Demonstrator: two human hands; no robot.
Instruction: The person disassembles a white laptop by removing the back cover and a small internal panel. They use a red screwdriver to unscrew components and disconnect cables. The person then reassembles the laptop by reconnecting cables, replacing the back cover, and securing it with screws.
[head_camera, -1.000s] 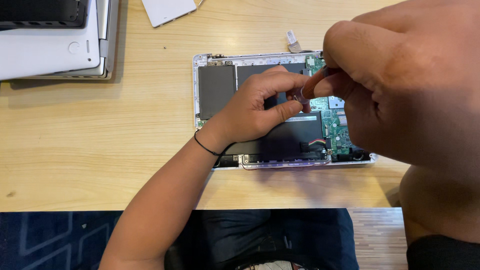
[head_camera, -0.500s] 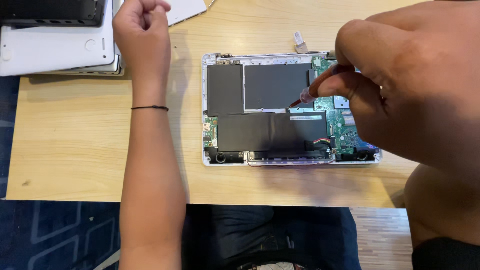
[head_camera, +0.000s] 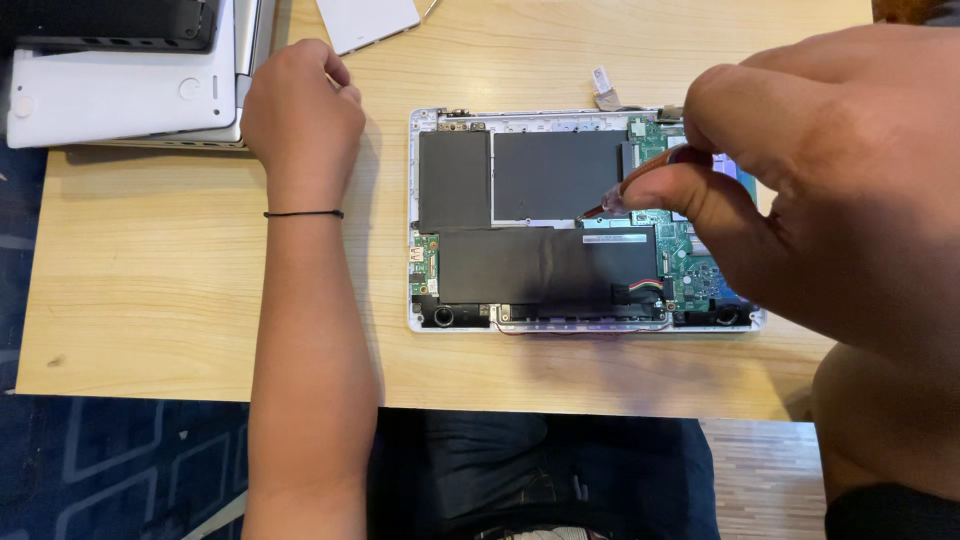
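The opened white laptop (head_camera: 560, 215) lies flat on the wooden table with its black battery and green board showing, and a small screwdriver (head_camera: 612, 203) with a red handle points down-left, its tip on the dark plate.

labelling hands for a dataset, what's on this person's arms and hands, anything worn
Both arms are bare, with no sleeves and no gloves. The left hand has a thin black band around its wrist. The right hand fills the near side of the view; no ring, watch or band shows on it.

Bare arms, thin black wristband (head_camera: 303, 213)
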